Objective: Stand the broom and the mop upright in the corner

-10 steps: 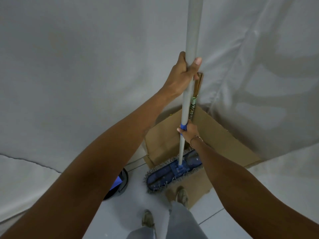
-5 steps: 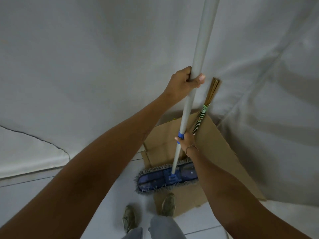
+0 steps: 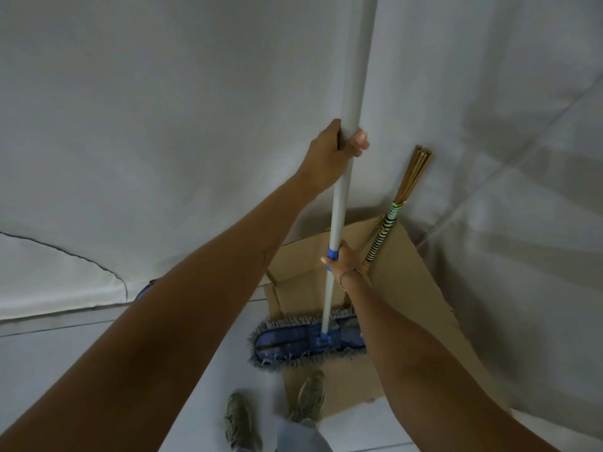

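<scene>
I hold the mop upright by its long grey handle (image 3: pixel 354 76). My left hand (image 3: pixel 329 154) grips the handle high up. Lower down, my right hand (image 3: pixel 342 261) holds it at the blue collar. The flat blue fringed mop head (image 3: pixel 308 342) rests on the floor, partly on flattened cardboard (image 3: pixel 411 305). The broom (image 3: pixel 396 207), with a striped green-and-black wrapped handle and straw ends pointing up, leans in the corner against the white sheet, just right of the mop handle.
White fabric (image 3: pixel 163 125) covers both walls and meets in a fold at the corner. My two shoes (image 3: pixel 277 415) stand on the pale tiled floor just in front of the mop head. A dark blue object (image 3: pixel 143 290) peeks out behind my left forearm.
The view has shifted left and up, so the mop handle and broom appear further right. The mop head has turned more level on the floor. Both hands keep their grip.
</scene>
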The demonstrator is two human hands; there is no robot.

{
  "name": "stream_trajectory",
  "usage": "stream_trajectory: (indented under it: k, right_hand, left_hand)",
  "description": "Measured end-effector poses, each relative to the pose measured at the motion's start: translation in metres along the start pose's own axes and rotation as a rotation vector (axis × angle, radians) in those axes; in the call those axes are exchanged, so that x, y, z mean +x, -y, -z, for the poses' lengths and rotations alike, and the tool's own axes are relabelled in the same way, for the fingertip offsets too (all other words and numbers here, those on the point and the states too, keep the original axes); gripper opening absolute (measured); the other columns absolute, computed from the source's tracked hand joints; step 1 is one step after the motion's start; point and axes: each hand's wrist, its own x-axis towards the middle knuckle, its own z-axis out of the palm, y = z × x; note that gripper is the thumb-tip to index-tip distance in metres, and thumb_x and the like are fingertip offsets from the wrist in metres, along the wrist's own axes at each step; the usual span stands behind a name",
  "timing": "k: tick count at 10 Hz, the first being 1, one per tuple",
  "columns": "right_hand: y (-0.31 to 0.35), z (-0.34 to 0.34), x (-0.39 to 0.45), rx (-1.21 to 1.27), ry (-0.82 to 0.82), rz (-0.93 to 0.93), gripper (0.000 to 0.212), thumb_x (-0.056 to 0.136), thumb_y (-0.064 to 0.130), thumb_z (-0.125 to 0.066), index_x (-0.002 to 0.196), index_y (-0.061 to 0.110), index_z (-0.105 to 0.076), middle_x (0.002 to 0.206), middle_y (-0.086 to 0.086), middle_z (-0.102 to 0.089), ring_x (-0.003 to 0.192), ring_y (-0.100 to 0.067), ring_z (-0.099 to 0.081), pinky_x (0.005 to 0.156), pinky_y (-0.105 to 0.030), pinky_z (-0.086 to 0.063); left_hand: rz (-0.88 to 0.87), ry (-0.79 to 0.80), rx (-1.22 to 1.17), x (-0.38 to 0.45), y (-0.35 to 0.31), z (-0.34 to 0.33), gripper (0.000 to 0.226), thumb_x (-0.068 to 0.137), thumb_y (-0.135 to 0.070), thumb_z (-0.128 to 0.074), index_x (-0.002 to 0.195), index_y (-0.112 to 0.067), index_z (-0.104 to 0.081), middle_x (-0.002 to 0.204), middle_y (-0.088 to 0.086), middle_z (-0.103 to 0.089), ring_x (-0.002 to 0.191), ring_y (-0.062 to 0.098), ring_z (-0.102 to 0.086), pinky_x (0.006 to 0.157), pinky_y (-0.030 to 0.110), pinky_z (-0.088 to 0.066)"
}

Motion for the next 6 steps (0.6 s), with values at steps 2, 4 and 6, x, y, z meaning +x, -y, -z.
stream_trajectory:
  k: [2,4,6]
  right_hand:
    - [0.002,0.006,0.001,-0.020,0.045,0.026,0.040,0.080,0.015,-0.071,0.113,0.000,-0.053,0.110,-0.020,-0.064,0.094,-0.027,-0.061,0.090,-0.037,-0.051]
    - [0.010,0.031,-0.007,-0.156,0.072,0.079,0.034,0.079,0.018,-0.071,0.105,0.001,-0.059,0.107,-0.017,-0.067,0.100,-0.032,-0.063,0.088,-0.038,-0.051]
    - [0.004,0.039,-0.022,-0.130,-0.004,0.071,0.024,0.077,0.006,-0.068,0.100,0.002,-0.062,0.101,-0.020,-0.070,0.097,-0.032,-0.065,0.084,-0.034,-0.053]
  left_hand:
    - [0.045,0.023,0.012,-0.001,0.000,0.004,0.027,0.097,-0.030,-0.046,0.111,-0.008,-0.052,0.106,0.003,-0.064,0.100,0.015,-0.059,0.075,0.011,-0.044]
    - [0.154,0.063,0.054,-0.006,-0.011,0.011,0.032,0.095,-0.037,-0.048,0.109,-0.009,-0.056,0.120,0.014,-0.062,0.112,0.029,-0.058,0.097,0.040,-0.048]
    - [0.205,0.037,0.097,-0.033,-0.010,0.024,0.036,0.097,-0.022,-0.046,0.124,0.000,-0.054,0.117,0.017,-0.057,0.106,0.029,-0.055,0.097,0.039,-0.046]
